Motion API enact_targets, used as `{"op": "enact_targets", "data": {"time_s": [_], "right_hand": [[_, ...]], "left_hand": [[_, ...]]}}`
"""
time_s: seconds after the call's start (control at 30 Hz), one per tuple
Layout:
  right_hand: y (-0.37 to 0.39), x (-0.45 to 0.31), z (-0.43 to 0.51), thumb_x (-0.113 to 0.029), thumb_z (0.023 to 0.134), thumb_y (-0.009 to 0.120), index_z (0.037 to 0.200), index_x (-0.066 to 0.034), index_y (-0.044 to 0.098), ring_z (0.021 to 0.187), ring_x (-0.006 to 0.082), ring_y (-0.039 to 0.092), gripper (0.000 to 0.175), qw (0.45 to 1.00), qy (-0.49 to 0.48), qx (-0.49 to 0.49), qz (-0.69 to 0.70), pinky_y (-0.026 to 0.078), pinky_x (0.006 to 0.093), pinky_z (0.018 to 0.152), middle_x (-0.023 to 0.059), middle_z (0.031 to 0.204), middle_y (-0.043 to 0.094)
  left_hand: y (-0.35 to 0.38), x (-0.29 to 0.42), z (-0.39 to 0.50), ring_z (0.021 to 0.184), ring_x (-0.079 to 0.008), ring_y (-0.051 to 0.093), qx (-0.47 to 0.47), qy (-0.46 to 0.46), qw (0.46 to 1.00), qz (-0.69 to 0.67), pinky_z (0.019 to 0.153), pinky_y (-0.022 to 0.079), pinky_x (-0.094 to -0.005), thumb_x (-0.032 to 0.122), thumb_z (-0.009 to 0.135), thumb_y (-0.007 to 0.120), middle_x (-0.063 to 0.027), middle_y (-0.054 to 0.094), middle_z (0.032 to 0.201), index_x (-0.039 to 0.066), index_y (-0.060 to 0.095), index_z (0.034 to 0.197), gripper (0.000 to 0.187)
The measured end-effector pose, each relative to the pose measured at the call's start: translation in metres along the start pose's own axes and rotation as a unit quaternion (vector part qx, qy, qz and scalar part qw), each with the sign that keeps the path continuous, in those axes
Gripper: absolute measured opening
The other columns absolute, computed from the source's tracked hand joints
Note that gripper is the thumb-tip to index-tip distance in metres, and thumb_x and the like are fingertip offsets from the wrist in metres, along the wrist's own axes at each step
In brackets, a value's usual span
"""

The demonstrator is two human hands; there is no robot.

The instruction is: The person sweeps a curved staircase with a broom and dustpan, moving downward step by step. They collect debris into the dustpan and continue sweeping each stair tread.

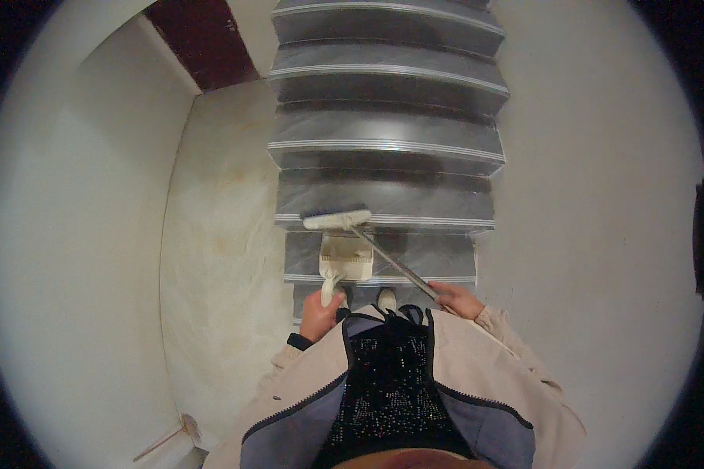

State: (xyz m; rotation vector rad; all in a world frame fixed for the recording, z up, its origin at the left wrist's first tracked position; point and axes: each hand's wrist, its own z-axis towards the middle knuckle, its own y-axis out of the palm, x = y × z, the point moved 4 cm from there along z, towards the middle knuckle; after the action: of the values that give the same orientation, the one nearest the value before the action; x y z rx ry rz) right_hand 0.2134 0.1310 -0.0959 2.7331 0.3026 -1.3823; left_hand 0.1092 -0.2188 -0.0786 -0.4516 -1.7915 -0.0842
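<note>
My left hand point(320, 315) is closed around the short handle of a cream plastic dustpan point(346, 267). The pan lies over a grey step, its mouth facing the riser above, with a toothed comb strip across it. My right hand point(459, 300) grips the metal pole of a broom point(337, 220). From that hand the pole slants up and left to the broom's pale head, whose dark bristles face away from me at the striped nosing of the step above the pan. Broom head and dustpan look close together; whether they touch, I cannot tell.
Grey stairs with striped nosings point(387, 145) climb ahead. A plain wall point(592, 205) borders them on the right and a stained pale wall point(223, 234) on the left. My shoes point(387, 299) stand just below the dustpan. A dark red panel point(205, 41) is at upper left.
</note>
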Motion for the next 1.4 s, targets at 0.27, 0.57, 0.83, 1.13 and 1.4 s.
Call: {"op": "enact_targets", "data": {"time_s": [0.27, 0.57, 0.83, 1.13, 1.4], "right_hand": [[0.001, -0.015, 0.073, -0.011, 0.095, 0.048, 0.153, -0.0196, 0.025, 0.045, 0.0107, 0.047, 0.063, 0.979, 0.08, 0.078, 0.17, 0.042, 0.0301, 0.039, 0.003, 0.064, 0.05], [-0.032, 0.018, -0.04, -0.008, 0.094, 0.048, 0.148, -0.0161, 0.037, 0.041, 0.0088, 0.045, 0.056, 0.997, 0.045, 0.015, 0.064, 0.039, 0.0264, 0.036, 0.0009, 0.06, 0.051], [-0.059, 0.009, -0.005, -0.013, 0.096, 0.046, 0.148, -0.0204, 0.037, 0.041, 0.0093, 0.044, 0.054, 0.973, 0.055, 0.119, 0.192, 0.04, 0.028, 0.036, 0.0016, 0.06, 0.047], [-0.061, 0.07, -0.071, -0.012, 0.094, 0.046, 0.151, -0.0248, 0.032, 0.042, 0.0092, 0.044, 0.06, 0.989, 0.068, 0.094, 0.092, 0.041, 0.0256, 0.039, 0.0004, 0.06, 0.046], [-0.109, 0.066, -0.101, -0.013, 0.093, 0.05, 0.148, -0.0196, 0.038, 0.042, 0.0089, 0.045, 0.057, 0.978, 0.033, 0.133, 0.155, 0.039, 0.027, 0.037, 0.0014, 0.061, 0.05]], "left_hand": [[0.017, 0.01, -0.001, 0.041, -0.01, 0.05, -0.034, -0.071, 0.995, -0.054, 0.038, 0.038, -0.0276, 0.026, 0.09, 0.068, -0.0013, 0.054, 0.056, 0.002, 0.057, 0.075, 0.029], [0.024, 0.0, -0.004, 0.057, -0.0122, 0.056, -0.014, -0.032, 0.995, 0.091, 0.053, 0.043, -0.0308, 0.034, 0.09, 0.068, -0.0044, 0.059, 0.062, -0.001, 0.061, 0.079, 0.037], [0.059, -0.006, 0.0, 0.062, -0.0132, 0.057, -0.03, -0.032, 0.992, 0.121, 0.057, 0.044, -0.031, 0.042, 0.087, 0.07, -0.0049, 0.062, 0.066, 0.0, 0.065, 0.081, 0.043], [0.138, 0.024, -0.017, 0.057, -0.0121, 0.052, -0.029, -0.103, 0.993, 0.042, 0.052, 0.039, -0.031, 0.033, 0.086, 0.071, -0.0024, 0.057, 0.061, 0.002, 0.061, 0.076, 0.034], [0.216, 0.049, -0.012, 0.044, -0.0133, 0.049, -0.043, -0.159, 0.984, -0.068, 0.043, 0.038, -0.0303, 0.028, 0.087, 0.07, -0.0043, 0.054, 0.057, 0.003, 0.057, 0.08, 0.029]]}}
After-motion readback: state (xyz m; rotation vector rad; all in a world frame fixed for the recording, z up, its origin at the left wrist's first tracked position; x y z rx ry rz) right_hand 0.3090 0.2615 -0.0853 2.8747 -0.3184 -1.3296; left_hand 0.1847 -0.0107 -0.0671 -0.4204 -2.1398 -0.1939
